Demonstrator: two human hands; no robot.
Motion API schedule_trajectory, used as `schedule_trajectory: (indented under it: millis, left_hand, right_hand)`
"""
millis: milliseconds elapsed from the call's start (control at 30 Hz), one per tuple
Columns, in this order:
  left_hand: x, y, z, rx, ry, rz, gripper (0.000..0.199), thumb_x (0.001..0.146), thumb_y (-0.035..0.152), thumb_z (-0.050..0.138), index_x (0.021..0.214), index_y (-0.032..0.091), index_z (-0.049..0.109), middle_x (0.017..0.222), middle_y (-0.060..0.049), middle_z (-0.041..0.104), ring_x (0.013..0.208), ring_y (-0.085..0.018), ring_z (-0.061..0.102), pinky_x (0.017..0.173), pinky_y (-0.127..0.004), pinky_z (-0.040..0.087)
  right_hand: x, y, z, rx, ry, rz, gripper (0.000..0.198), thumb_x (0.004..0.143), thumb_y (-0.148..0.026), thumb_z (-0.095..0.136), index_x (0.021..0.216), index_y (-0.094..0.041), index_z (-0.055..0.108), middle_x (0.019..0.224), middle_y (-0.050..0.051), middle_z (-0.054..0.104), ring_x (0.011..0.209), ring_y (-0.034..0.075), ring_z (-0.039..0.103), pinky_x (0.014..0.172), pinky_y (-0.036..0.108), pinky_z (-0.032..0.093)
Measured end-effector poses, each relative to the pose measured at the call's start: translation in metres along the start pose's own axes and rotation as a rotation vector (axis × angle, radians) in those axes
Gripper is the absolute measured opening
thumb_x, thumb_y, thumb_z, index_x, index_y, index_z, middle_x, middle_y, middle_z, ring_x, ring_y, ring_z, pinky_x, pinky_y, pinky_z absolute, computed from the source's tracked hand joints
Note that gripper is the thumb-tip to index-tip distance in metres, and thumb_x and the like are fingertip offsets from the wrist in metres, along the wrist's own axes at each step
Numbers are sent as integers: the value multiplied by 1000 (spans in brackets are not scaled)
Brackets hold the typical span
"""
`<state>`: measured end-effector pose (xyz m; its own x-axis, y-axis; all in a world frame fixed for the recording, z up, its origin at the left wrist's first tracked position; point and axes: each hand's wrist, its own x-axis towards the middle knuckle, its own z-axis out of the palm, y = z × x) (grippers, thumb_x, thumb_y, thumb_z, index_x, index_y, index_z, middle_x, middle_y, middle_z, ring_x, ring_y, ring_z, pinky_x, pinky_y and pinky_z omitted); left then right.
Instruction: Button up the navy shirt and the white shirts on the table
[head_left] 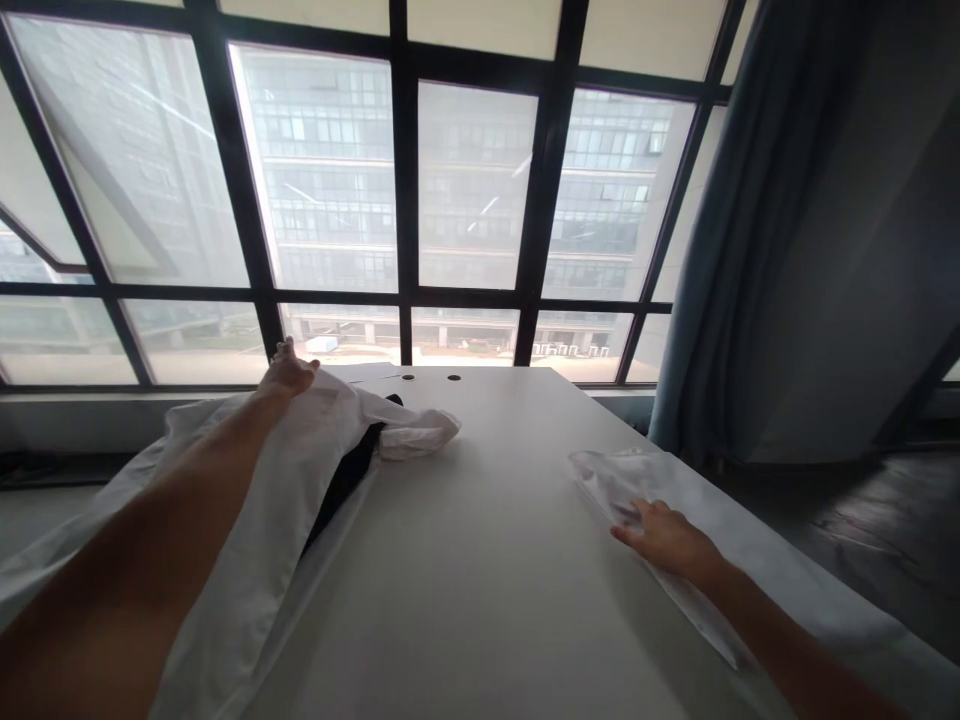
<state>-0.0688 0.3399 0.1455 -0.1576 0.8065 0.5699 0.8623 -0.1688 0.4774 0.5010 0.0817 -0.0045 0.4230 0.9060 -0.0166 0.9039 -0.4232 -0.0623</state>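
White, crumpled fabric [319,425] lies on the left of a smooth white table [480,540], the left hand [291,372] spread at the fabric's far edge; well apart, the right hand [666,538] touches clear, wrinkled plastic [609,470], whether gripping cannot be told.

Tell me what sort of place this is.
Probably an office or workroom: a white table stands before large black-framed windows, and a multi-storey building shows outside.
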Motion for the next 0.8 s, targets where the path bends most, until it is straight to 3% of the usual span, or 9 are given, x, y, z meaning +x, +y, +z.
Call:
schedule_trajectory:
  millis: [100,233,300,400,500,567,700,733,800]
  left_hand:
    - [-28,-2,10,117,-254,68,70,87,29,66,145,3,36,158,-24,23,143,-40,16,112,-59,13]
    - [-90,-6,15,117,-505,130,54,74,21,77,125,9,61,153,-20,35,145,-42,13,110,-61,-6]
    - [-122,-8,10,73,-538,125,50,68,17,81,115,9,66,146,-22,46,142,-42,23,110,-60,-4]
    - [-168,-4,-3,-45,-581,92,45,59,17,85,101,8,70,129,-22,61,132,-42,38,109,-57,12]
    - [-209,13,-15,-184,-592,81,36,60,25,84,89,10,69,109,-16,70,117,-36,50,101,-43,32]
    - [-236,28,-21,-257,-597,102,26,66,31,80,81,14,68,96,-11,72,105,-30,57,93,-33,39]
    - [-289,60,-29,-453,-568,121,32,77,50,68,73,18,65,79,-7,68,82,-25,61,77,-29,45]
    - [-301,65,-30,-524,-560,112,37,79,55,64,77,17,66,81,-8,68,80,-25,62,76,-30,45]
    - [-322,74,-30,-664,-567,83,48,80,63,59,89,17,67,91,-10,69,84,-26,63,76,-31,47]
  right_hand:
    - [-16,-5,-2,-70,65,-90,38,94,-37,46,118,-14,64,120,18,62,110,35,60,84,41,47]
    - [-27,-5,-20,-31,183,-95,32,97,-22,37,93,-13,67,102,18,68,92,30,66,71,35,44]
    - [-33,-6,-39,-10,257,-37,31,97,-22,36,92,-14,65,98,17,69,86,28,66,66,33,41]
    - [-54,-18,-75,36,431,-17,28,97,-26,38,100,-13,63,93,17,69,83,29,66,63,32,40]
    - [-98,-51,-108,225,597,-166,25,94,-26,43,96,-13,64,81,14,68,76,27,65,62,31,41]
    - [-131,-77,-121,448,545,-400,24,93,-29,46,95,-14,64,77,10,67,71,23,64,61,30,43]
    - [-167,-104,-116,854,115,-853,37,95,-43,48,116,-17,61,98,10,70,76,19,66,66,30,52]
    - [-166,-101,-109,856,68,-861,38,95,-44,49,117,-16,61,100,11,70,81,20,67,70,31,53]
    - [-154,-87,-88,738,118,-706,36,95,-42,50,111,-14,65,102,13,71,90,22,67,79,34,52]
